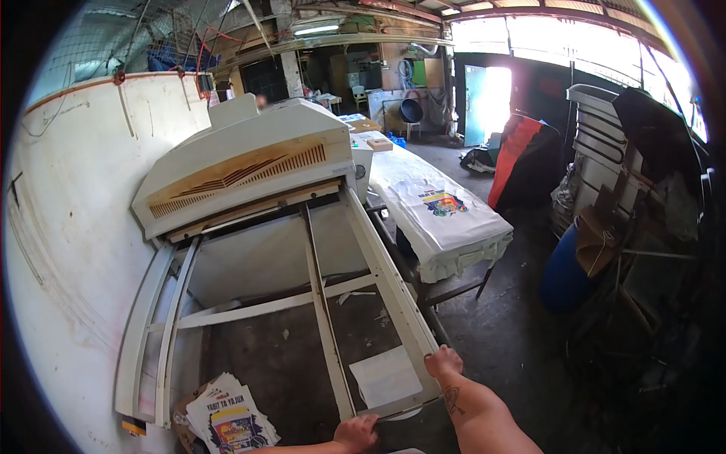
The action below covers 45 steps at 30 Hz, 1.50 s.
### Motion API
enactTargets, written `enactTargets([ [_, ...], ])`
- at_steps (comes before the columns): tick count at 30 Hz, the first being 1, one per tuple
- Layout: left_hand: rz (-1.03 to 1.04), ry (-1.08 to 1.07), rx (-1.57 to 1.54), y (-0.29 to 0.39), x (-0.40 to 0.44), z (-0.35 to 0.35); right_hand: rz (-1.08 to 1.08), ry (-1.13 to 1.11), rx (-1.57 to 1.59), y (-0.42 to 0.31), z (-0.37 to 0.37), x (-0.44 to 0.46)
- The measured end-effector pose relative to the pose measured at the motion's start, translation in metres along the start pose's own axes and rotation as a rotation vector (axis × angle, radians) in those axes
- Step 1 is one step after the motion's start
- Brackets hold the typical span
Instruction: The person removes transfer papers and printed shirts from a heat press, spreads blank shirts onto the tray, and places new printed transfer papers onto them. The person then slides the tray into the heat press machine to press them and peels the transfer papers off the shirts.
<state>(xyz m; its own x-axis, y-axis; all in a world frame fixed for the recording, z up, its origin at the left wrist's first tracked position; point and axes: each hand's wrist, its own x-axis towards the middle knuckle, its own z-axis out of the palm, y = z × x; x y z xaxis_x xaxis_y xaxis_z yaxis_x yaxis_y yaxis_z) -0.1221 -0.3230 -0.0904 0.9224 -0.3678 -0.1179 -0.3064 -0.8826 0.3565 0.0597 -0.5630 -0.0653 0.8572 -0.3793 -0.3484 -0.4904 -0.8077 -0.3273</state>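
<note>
In front of me lies a long off-white metal frame [276,309] with lengthwise rails and a cross bar, open to the floor between them. It runs into a large cream machine hood [249,163] with brown-stained vents. My left hand [357,433] is closed on the frame's near end, by the foot of the middle rail. Farther right, my right hand [444,362] grips the outer right rail near its front corner. Inside the frame, a white sheet [386,376] shows low between the rails. Printed sheets [229,416] are piled at lower left.
To the right of the machine, a long table carries a stack of white printed shirts [442,204]. A blue drum [566,272], stacked pale trays [597,129] and clutter stand along the right side. A white wall [68,250] borders the frame's left.
</note>
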Motion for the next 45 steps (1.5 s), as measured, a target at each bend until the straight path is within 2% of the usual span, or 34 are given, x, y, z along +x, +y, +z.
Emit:
enactTargets([
  [6,-0.058,-0.065,-0.038,0.003,0.003,-0.009,-0.008,-0.009,-0.013,0.001,-0.001,0.002],
  [9,0.112,0.232,-0.019,-0.007,0.004,0.005,0.004,-0.018,-0.020,0.003,0.002,-0.001],
  [21,0.077,0.115,-0.010,-0.004,0.004,-0.006,0.004,-0.035,0.011,-0.002,-0.010,-0.004],
  [24,0.099,0.173,-0.019,-0.004,0.003,0.000,0.004,-0.043,0.022,0.001,-0.008,-0.007],
  [30,0.099,0.158,-0.013,-0.005,0.004,-0.001,-0.028,0.020,0.034,0.000,-0.006,-0.002],
  [45,0.112,0.142,-0.016,-0.003,0.004,-0.006,-0.028,0.011,0.025,0.000,-0.007,0.002],
])
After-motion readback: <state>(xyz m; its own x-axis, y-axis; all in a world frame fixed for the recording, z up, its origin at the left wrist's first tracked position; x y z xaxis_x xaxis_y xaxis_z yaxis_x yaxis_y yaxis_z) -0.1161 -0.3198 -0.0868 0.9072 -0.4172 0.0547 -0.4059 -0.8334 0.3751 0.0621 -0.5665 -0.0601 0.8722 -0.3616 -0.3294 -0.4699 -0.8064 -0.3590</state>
